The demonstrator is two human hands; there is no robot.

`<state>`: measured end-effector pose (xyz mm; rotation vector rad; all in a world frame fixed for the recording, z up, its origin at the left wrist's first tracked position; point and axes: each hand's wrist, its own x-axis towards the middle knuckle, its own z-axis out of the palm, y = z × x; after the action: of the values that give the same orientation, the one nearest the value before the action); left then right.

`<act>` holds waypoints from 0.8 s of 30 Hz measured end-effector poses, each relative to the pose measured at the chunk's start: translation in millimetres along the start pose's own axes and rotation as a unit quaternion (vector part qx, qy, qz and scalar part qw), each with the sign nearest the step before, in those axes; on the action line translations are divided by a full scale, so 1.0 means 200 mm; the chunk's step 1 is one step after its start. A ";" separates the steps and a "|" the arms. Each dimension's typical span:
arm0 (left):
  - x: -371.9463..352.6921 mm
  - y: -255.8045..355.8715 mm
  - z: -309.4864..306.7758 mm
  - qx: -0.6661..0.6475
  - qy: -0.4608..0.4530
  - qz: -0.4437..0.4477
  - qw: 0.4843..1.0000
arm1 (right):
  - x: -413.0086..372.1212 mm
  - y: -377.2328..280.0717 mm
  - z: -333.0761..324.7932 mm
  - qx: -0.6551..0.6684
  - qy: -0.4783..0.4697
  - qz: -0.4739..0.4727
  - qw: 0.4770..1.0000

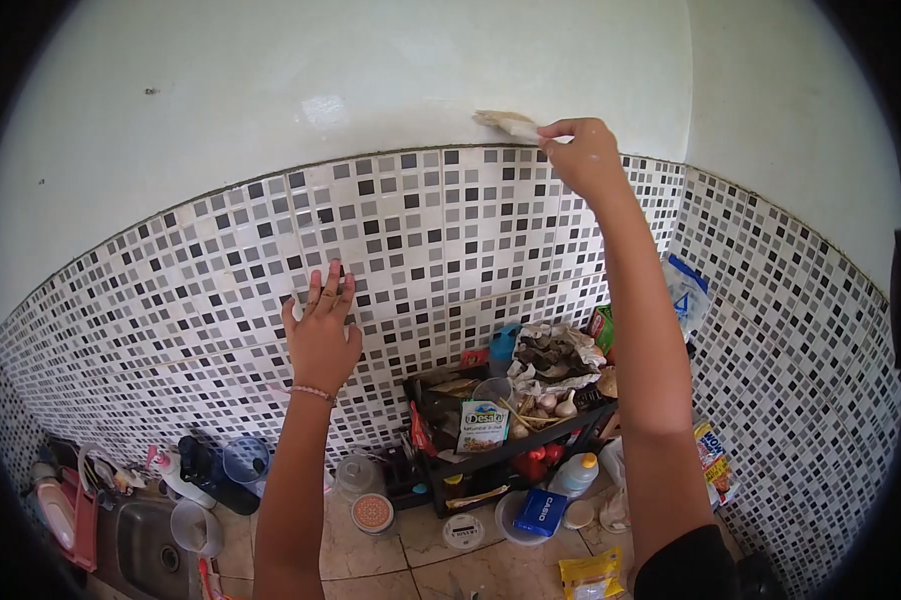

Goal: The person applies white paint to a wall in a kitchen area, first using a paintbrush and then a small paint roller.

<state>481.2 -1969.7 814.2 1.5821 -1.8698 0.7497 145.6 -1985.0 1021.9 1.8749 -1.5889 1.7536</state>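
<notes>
One left hand (pixel 321 335): fingers spread against tiles (pixel 401 220) | one right hand (pixel 583 155): fingertips pinching brush (pixel 511 123)

right fingers (pixel 563 127) around a brush (pixel 511 123) near pale wall (pixel 421 60), left hand (pixel 323 332) on tiles (pixel 416 225)

Leftward along the smooth, pale greenish-white painted wall (pixel 371 75), passage is open; the crowded black tiered rack (pixel 453 468) (white garlic bulbs (pixel 567 405) on top) obstructs near right.
</notes>
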 end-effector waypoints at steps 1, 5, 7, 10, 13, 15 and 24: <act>0.00 0.00 0.00 -0.001 -0.002 -0.003 1.000 | -0.02 -0.05 -0.04 -0.024 0.003 0.004 1.000; 0.00 0.01 -0.01 -0.002 -0.002 -0.008 1.000 | -0.03 -0.15 -0.09 0.025 -0.020 -0.027 0.999; 0.00 0.01 -0.01 0.000 -0.002 -0.009 1.000 | 0.01 -0.16 -0.05 0.116 -0.121 0.026 0.985; 0.00 0.01 0.00 0.003 -0.007 -0.008 1.000 | 0.06 -0.12 0.02 0.130 -0.159 0.080 0.975; 0.00 0.01 -0.01 -0.003 -0.016 -0.011 1.000 | 0.12 -0.05 -0.07 0.125 -0.171 0.104 0.972; 0.00 0.00 -0.02 -0.007 -0.023 -0.010 1.000 | 0.13 -0.07 -0.11 0.090 -0.139 0.119 0.979; 0.01 0.02 -0.04 0.001 -0.029 -0.022 0.999 | 0.08 -0.42 -0.04 0.180 -0.223 0.025 0.958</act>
<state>476.9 -1963.6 820.4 1.6578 -1.8689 0.6928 196.9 -1950.9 1081.2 2.5767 -1.5273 1.8350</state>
